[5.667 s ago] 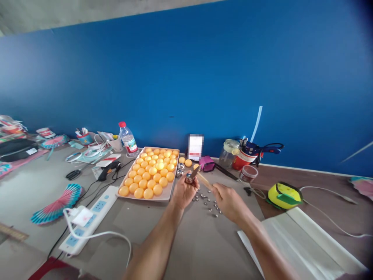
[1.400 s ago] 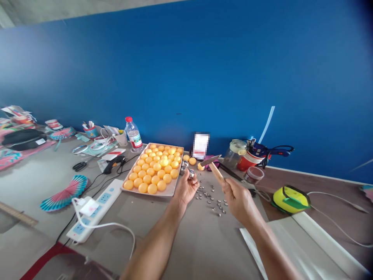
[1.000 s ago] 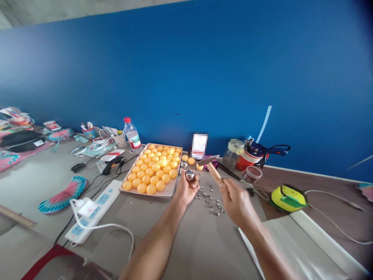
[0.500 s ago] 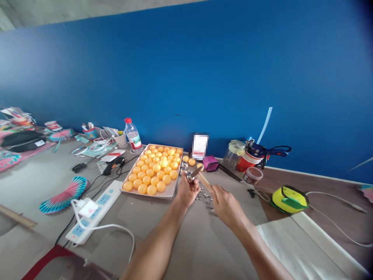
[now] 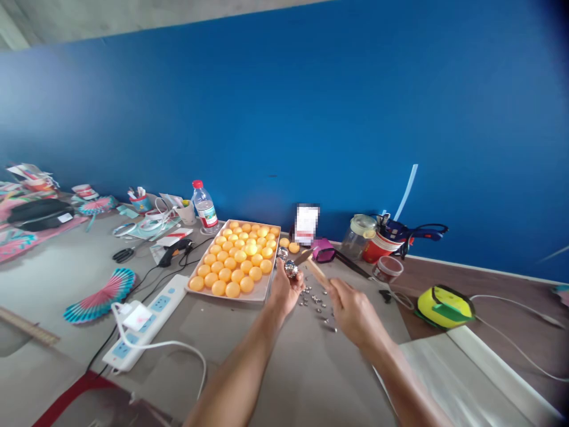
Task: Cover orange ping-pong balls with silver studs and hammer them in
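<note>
My left hand [image 5: 287, 290] is closed around a shiny silver ball [image 5: 291, 269], with the ball's top showing above the fingers. In my right hand [image 5: 355, 311] is a small hammer [image 5: 319, 271] with a pale wooden handle and a dark narrow head. The head's left end lies close beside the ball; whether it touches cannot be told. Behind the left hand rests another silver ball [image 5: 283, 253]. Small shiny metal pieces [image 5: 316, 299] are scattered on the table between my hands.
A shallow box [image 5: 265, 290] of orange balls stands left of my hands. A power strip [image 5: 144, 323] with cables lies further left, near a paper fan [image 5: 102, 296]. A bottle [image 5: 205, 207], purple item [image 5: 323, 250], jar [image 5: 359, 233] and red container [image 5: 377, 246] line the back. A yellow-green case [image 5: 444, 306] sits right.
My right hand and the hammer have moved slightly to the right, drawing the head back from the silver ball, which now shows more. The left hand stays nearly in place.
</note>
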Demonstrator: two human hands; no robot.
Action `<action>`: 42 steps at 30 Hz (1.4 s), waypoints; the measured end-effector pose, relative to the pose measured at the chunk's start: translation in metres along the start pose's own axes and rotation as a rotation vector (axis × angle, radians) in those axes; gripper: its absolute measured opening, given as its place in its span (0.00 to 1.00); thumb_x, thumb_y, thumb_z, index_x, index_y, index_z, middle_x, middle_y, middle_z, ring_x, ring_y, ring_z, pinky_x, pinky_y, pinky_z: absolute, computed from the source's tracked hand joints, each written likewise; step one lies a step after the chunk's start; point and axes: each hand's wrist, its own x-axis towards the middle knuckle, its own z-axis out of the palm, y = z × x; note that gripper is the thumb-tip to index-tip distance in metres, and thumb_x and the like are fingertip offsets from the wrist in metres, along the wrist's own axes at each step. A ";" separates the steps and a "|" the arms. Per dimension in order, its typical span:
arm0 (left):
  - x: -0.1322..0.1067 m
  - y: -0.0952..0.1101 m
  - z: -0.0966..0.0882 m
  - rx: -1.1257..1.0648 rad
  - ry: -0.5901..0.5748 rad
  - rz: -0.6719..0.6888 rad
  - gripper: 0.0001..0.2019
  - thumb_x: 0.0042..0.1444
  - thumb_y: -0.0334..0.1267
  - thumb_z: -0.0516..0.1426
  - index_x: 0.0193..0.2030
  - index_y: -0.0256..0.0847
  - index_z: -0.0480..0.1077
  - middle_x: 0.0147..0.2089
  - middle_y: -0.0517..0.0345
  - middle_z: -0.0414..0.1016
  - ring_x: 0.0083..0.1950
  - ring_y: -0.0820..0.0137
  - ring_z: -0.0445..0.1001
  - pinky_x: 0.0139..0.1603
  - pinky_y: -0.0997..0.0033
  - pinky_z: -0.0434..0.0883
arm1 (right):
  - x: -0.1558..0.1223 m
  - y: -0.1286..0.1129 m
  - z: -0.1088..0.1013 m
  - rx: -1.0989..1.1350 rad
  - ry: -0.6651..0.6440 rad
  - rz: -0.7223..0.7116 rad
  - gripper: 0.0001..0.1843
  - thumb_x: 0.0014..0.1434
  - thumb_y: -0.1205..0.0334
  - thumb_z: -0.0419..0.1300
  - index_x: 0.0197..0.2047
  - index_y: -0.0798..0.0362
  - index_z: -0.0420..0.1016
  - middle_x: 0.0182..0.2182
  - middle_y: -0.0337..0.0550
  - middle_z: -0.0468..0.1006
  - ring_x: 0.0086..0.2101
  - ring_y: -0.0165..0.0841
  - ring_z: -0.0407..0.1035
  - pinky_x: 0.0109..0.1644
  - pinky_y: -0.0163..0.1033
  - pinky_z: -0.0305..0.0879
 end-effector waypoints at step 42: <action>-0.001 -0.002 -0.001 0.057 0.032 0.052 0.24 0.53 0.61 0.44 0.26 0.40 0.57 0.16 0.63 0.59 0.15 0.80 0.50 0.21 0.76 0.54 | 0.000 -0.002 -0.007 -0.016 -0.146 -0.013 0.13 0.61 0.62 0.42 0.28 0.52 0.61 0.24 0.39 0.70 0.23 0.28 0.61 0.25 0.33 0.45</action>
